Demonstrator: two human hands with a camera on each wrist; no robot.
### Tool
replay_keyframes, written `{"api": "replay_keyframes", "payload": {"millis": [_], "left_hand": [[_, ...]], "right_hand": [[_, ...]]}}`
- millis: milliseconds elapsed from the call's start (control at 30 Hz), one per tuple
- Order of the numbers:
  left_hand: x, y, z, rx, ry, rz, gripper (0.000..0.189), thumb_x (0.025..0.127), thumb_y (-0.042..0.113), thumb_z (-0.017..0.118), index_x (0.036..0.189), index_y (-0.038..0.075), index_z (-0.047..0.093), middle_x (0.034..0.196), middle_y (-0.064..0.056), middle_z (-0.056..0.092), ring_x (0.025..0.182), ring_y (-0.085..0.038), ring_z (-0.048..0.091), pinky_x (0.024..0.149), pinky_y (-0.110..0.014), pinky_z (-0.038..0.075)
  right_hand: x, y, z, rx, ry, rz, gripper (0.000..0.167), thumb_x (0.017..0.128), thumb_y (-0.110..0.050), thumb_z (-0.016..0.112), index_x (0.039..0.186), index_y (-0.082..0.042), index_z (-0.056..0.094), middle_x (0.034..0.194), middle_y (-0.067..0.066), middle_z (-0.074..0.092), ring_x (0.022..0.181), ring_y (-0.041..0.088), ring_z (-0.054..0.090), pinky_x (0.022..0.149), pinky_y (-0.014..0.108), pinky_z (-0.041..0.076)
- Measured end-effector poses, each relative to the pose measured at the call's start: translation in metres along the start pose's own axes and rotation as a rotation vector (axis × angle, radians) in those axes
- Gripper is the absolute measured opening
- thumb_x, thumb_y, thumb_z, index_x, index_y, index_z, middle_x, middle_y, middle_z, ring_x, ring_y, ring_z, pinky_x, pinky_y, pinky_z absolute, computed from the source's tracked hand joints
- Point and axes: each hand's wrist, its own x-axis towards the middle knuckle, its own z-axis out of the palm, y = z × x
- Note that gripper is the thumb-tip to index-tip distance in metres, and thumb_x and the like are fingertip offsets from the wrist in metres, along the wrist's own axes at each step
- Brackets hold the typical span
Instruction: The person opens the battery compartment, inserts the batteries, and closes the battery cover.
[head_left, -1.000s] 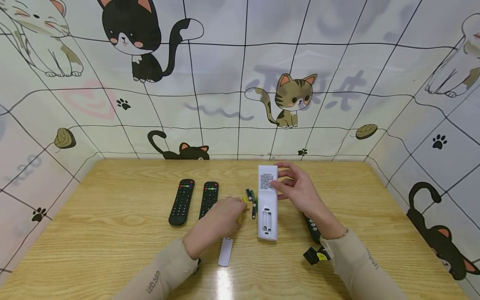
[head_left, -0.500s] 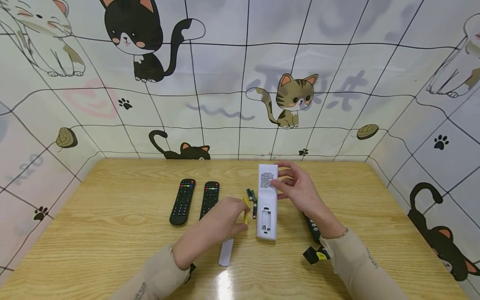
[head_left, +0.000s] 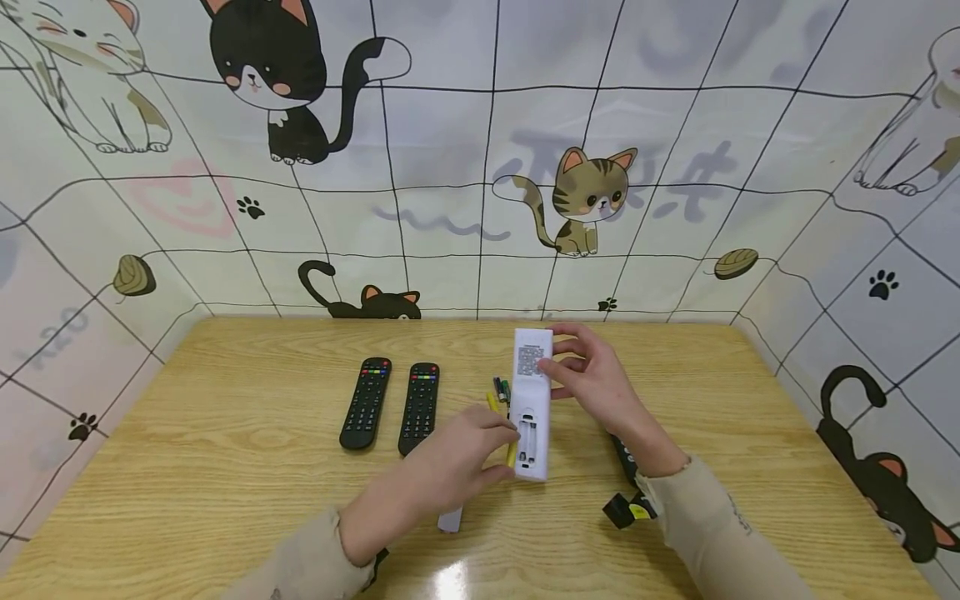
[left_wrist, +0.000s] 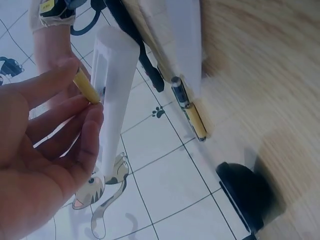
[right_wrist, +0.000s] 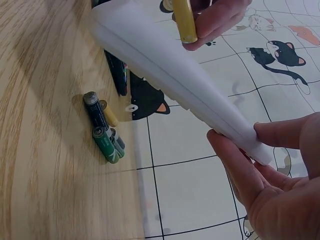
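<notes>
My right hand [head_left: 596, 383] grips the upper end of a white remote control [head_left: 532, 392], its back toward me. Its battery compartment [head_left: 528, 440] is uncovered, and I see no battery in it. Thumb and fingers of my left hand [head_left: 461, 458] pinch a yellow battery [left_wrist: 87, 87] beside that compartment; in the right wrist view the yellow battery [right_wrist: 184, 22] hangs past the remote's edge. Behind the remote lie loose batteries: a dark one [right_wrist: 95, 111], a green one [right_wrist: 105, 145] and another yellow one [right_wrist: 108, 114] among them. The remote hides part of this group in the head view.
Two black remotes [head_left: 366, 404] lie on the wooden table [head_left: 262, 433] to the left. A third black remote [head_left: 624, 458] is partly under my right forearm. A white battery cover [head_left: 450, 522] shows below my left hand. Cat-patterned sheeting [head_left: 450, 208] rises behind the table.
My left hand has picked up a yellow battery from beside the group and carried it right, to the white remote's lower left edge. The right hand and remote have shifted slightly left.
</notes>
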Motion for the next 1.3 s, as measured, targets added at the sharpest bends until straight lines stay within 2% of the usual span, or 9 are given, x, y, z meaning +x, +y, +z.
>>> {"api": "replay_keyframes", "payload": {"millis": [233, 567, 800, 1067, 1300], "left_hand": [[0.0, 0.004, 0.007, 0.031, 0.057, 0.067, 0.031, 0.088, 0.02, 0.085, 0.112, 0.003, 0.075, 0.118, -0.005, 0.071, 0.107, -0.019, 0.062, 0.09, -0.022, 0.051], [0.0, 0.005, 0.012, 0.07, 0.069, 0.087, 0.031, 0.088, 0.023, 0.085, 0.111, 0.005, 0.075, 0.116, -0.004, 0.071, 0.107, -0.018, 0.062, 0.091, -0.024, 0.051], [0.0, 0.004, 0.013, 0.075, 0.086, 0.106, 0.031, 0.089, 0.02, 0.084, 0.114, 0.003, 0.075, 0.122, -0.006, 0.071, 0.11, -0.019, 0.063, 0.093, -0.025, 0.051], [-0.001, 0.004, 0.014, 0.054, 0.114, 0.078, 0.028, 0.09, 0.02, 0.083, 0.111, 0.005, 0.076, 0.122, -0.007, 0.071, 0.111, -0.02, 0.064, 0.094, -0.025, 0.052], [-0.003, 0.004, 0.016, 0.045, 0.148, 0.077, 0.024, 0.089, 0.019, 0.083, 0.108, 0.006, 0.076, 0.116, -0.005, 0.067, 0.108, -0.018, 0.063, 0.093, -0.024, 0.052]], "right_hand": [[0.0, -0.002, 0.003, 0.007, 0.0, -0.004, 0.053, 0.1, -0.003, 0.066, 0.147, 0.0, 0.043, 0.124, 0.029, 0.057, 0.101, 0.037, 0.067, 0.071, 0.043, 0.062], [0.001, -0.003, 0.005, 0.006, 0.001, -0.005, 0.051, 0.1, -0.004, 0.066, 0.146, -0.001, 0.045, 0.122, 0.027, 0.058, 0.101, 0.037, 0.068, 0.071, 0.044, 0.062], [0.001, -0.004, 0.007, 0.026, -0.009, -0.006, 0.051, 0.099, -0.003, 0.066, 0.146, -0.001, 0.045, 0.122, 0.027, 0.058, 0.1, 0.033, 0.068, 0.07, 0.044, 0.062], [0.001, -0.005, 0.008, 0.024, -0.009, 0.009, 0.052, 0.1, -0.005, 0.066, 0.147, -0.001, 0.044, 0.123, 0.027, 0.058, 0.101, 0.032, 0.068, 0.071, 0.043, 0.062], [0.001, -0.005, 0.009, 0.024, -0.009, 0.012, 0.052, 0.1, -0.005, 0.066, 0.147, -0.002, 0.044, 0.122, 0.027, 0.058, 0.101, 0.033, 0.068, 0.071, 0.044, 0.062]]}}
